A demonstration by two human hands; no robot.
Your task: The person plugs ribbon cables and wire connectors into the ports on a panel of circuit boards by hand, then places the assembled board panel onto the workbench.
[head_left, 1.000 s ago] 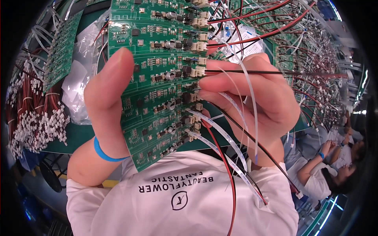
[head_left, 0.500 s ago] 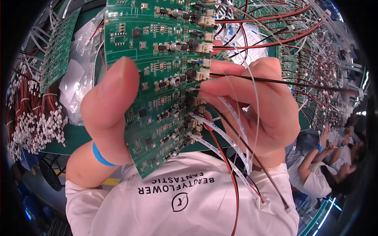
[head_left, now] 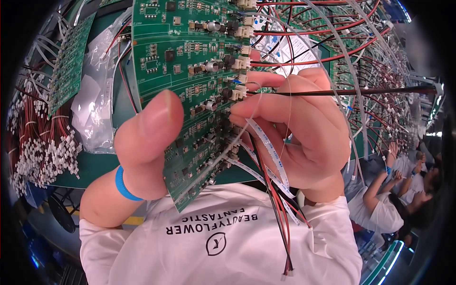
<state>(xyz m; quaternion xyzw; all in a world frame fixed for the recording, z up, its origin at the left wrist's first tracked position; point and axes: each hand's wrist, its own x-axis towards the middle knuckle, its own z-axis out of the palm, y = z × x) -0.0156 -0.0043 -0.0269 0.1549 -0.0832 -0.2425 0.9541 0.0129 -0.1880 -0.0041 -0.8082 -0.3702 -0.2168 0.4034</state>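
Note:
My left hand (head_left: 147,137), a blue band at its wrist, grips the left edge of a green circuit board panel (head_left: 156,71); the thumb lies over its front and the other fingers are hidden behind. The panel stands tilted, with a column of white connectors (head_left: 242,61) along its right edge. At that edge the fingertips of my right hand (head_left: 304,123) are pinched together, hiding what is between them. White flat cables (head_left: 270,152) and red and black wires (head_left: 273,190) hang below those fingertips. Another black and red wire (head_left: 361,91) runs rightward across the back of that hand.
Bundled wires with white plugs (head_left: 45,152) hang at the left, below another green board (head_left: 71,66). A clear plastic bag (head_left: 95,104) lies beside them. More wired boards (head_left: 318,47) fill the far right. People (head_left: 380,204) sit farther right.
The panel has shifted slightly right and down with my left hand. My right hand has moved a little left along the connector edge. The hanging red and black wires have swung together.

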